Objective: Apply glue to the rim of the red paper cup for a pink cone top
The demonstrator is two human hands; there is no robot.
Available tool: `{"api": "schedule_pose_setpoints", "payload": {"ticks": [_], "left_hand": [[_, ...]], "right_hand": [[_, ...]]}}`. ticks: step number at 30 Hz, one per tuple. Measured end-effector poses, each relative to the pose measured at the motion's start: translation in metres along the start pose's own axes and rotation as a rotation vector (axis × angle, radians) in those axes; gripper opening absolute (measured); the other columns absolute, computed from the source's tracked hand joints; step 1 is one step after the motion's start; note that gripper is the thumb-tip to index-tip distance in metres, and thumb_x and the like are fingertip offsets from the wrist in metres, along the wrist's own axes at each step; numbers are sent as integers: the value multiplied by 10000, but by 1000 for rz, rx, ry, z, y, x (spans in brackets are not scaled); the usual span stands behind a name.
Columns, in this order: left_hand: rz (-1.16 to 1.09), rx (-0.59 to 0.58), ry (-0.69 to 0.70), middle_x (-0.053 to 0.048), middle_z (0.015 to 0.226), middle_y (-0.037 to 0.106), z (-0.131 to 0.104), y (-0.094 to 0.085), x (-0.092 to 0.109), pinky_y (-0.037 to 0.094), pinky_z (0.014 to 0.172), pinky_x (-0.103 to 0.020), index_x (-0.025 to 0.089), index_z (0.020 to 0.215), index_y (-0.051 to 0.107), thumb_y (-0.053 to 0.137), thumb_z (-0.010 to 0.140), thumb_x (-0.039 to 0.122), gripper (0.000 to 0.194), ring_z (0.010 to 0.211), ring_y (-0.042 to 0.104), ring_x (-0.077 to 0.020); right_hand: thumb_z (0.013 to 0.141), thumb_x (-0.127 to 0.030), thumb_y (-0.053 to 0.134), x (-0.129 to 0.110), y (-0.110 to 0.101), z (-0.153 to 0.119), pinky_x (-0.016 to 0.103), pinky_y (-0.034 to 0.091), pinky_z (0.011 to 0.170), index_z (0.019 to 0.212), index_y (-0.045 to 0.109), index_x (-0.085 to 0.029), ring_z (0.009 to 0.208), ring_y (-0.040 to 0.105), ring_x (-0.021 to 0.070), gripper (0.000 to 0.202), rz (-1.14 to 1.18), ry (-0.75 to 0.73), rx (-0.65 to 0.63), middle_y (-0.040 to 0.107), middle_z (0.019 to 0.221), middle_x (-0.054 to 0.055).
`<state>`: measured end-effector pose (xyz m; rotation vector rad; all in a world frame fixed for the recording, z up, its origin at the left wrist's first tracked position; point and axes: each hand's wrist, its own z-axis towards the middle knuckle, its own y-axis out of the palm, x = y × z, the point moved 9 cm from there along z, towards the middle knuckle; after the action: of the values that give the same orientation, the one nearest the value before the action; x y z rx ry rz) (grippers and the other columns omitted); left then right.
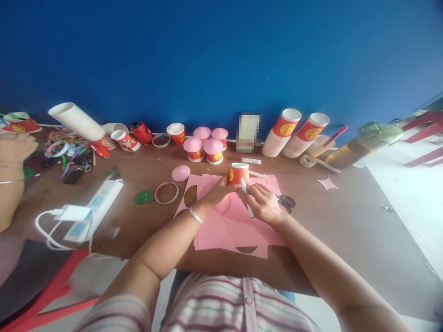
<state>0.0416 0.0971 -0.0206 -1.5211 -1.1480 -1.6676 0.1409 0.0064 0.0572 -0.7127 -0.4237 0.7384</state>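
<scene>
A red paper cup (238,173) with a gold print and a white rim stands over pink paper sheets (214,230). My left hand (222,190) closes on its lower left side, though the fingertips are partly hidden. In my right hand (262,202) is a slim white pen-like tube (243,185), slanted, with one end beside the cup's lower front. What kind of tube it is, I cannot make out. Round outlines and cut-out holes mark the pink sheets. Dark-handled scissors (288,202) lie right of my right hand, partly covered by it.
Several small red cups with pink cone tops (213,147) stand behind. Stacked paper cups (282,133) lean at the back right, near a tape roll (308,160) and a bottle (363,143). A power strip (95,210) lies left; another person's arm (12,180) rests at the far left.
</scene>
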Motion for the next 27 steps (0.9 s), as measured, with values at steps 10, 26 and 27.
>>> {"api": "schedule_pose_setpoints", "payload": {"ticks": [10,26,27], "left_hand": [[-117,-140,19,-62,994,678,-1,22,17,489,894,-363,173,1063,692,816,787,312,333,957,625,-205],[-88,-114,50,-86,1103,653,-2,19,9,480,804,-334,201,1131,592,883,706,416,558,977,610,-228],[-89,-122,54,-91,1121,654,-1,20,8,482,814,-331,200,1147,586,880,715,420,567,988,609,-226]], "right_hand": [[974,-225,570,36,-28,-5,321,569,698,1177,614,-234,789,684,194,208,261,450,254,700,932,56],[957,-120,576,6,-24,5,320,551,720,1291,555,-196,764,666,181,343,184,147,141,709,929,76],[963,-121,563,5,-24,6,317,547,720,1303,552,-197,755,663,178,349,173,143,135,709,928,73]]}}
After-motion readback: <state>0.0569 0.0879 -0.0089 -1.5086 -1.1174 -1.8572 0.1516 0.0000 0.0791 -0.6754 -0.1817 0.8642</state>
